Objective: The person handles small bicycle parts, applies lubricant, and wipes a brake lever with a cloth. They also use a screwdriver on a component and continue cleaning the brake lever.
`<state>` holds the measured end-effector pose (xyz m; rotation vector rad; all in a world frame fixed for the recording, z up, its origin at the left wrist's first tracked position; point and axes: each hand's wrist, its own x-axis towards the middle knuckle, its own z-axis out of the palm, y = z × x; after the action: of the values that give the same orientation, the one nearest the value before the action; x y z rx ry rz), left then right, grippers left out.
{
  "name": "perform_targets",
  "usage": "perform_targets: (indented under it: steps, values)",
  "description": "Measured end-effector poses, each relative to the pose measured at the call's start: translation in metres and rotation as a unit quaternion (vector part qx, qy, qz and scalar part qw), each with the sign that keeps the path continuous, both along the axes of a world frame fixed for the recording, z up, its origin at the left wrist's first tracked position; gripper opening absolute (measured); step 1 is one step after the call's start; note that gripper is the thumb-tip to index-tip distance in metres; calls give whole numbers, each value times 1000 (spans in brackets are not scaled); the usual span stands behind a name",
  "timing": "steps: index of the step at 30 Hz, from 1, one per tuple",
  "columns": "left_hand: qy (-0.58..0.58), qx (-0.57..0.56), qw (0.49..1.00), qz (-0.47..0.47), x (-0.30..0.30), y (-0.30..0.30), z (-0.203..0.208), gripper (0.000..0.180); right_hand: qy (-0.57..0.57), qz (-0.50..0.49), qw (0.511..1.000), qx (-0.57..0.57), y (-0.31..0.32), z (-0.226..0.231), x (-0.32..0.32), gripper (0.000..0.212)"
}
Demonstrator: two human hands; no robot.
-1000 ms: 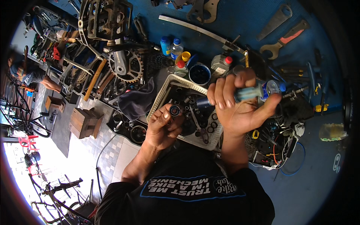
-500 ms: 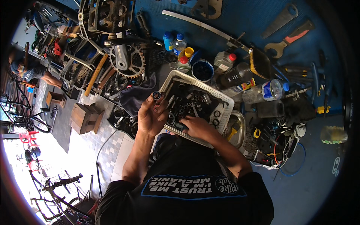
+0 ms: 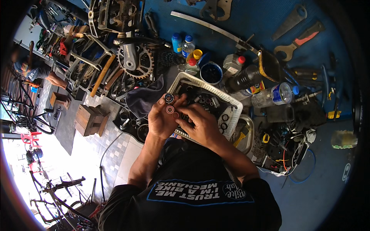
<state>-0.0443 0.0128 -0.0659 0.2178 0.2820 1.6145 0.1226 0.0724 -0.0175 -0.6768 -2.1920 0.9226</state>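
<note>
My left hand [image 3: 161,121] is raised palm up over the near left edge of a white plastic basket [image 3: 236,109]. Its thumb and fingers grip a dark round bearing [image 3: 169,98] with a shiny rim. A small pale ring [image 3: 170,110] lies on the palm, and a reddish ring [image 3: 175,115] sits just below it. My right hand [image 3: 202,126] meets the left palm, its thumb and fingertips drawn together beside the reddish ring. Whether they pinch a part is too small to see. Metal sleeves, nuts and dark rings [image 3: 224,117] fill the basket, partly hidden by both hands.
Beyond the basket stand a blue tub [image 3: 211,73], a grey jug [image 3: 233,64] and a clear bottle [image 3: 277,94]. A crankset with chainring [image 3: 135,61] and a dark cloth [image 3: 142,102] lie to the left. Wooden stools [image 3: 90,119] are on the floor; another person [image 3: 32,71] is far left.
My right hand has come up out of the basket's parts to the left palm. The left hand has shifted slightly right, still gripping the bearing.
</note>
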Motion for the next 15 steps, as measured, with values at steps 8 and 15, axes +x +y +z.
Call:
perform_targets:
  steps: [8,15]
  values:
    - [-23,9,996,80,11,2,4,30,53,13,993,-103,3,1,4,18]
    - [105,19,992,70,12,1,21,26,120,-45,984,128,29,30,-3,22]
